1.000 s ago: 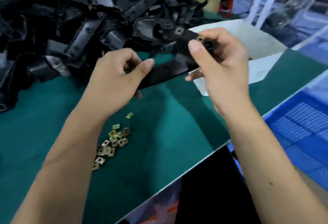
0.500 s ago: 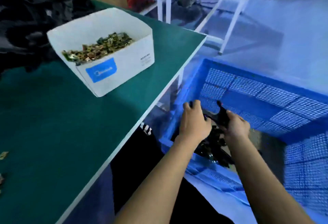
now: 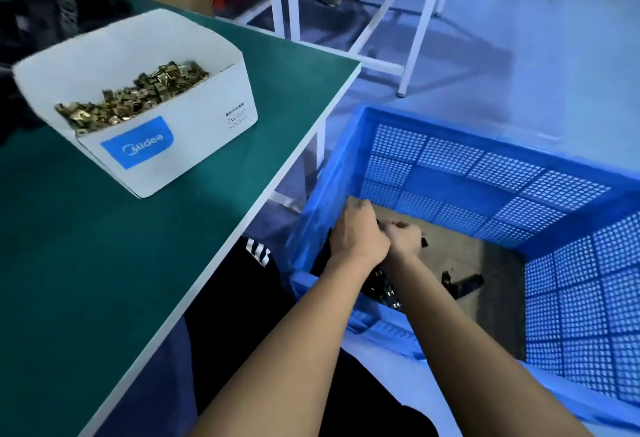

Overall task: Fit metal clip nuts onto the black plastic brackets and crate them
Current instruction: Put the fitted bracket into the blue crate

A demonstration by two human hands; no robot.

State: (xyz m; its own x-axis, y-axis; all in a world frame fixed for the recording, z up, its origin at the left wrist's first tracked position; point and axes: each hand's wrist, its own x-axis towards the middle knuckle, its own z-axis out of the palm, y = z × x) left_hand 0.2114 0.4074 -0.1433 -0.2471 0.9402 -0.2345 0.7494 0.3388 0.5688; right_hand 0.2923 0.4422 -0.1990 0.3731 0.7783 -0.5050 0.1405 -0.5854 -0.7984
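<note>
Both hands, left hand (image 3: 358,237) and right hand (image 3: 403,241), curled gripping a black bracket (image 3: 423,242) inside the blue crate (image 3: 450,173)

Factory assembly station: green-topped counter (image 3: 104,263), carton of metal clips (image 3: 135,100), blue perforated parts crate (image 3: 485,173), blue painted floor (image 3: 519,55).

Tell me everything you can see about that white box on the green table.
The white box looks like thin cardboard, open-topped, with its near wall cut lower than its back wall. A blue label reading Midea is printed on the front, and small dark text on the right side. It sits flat on the green table, near the far corner, turned at an angle. It holds a heap of brass-coloured metal clip nuts. No hand touches it.
</note>
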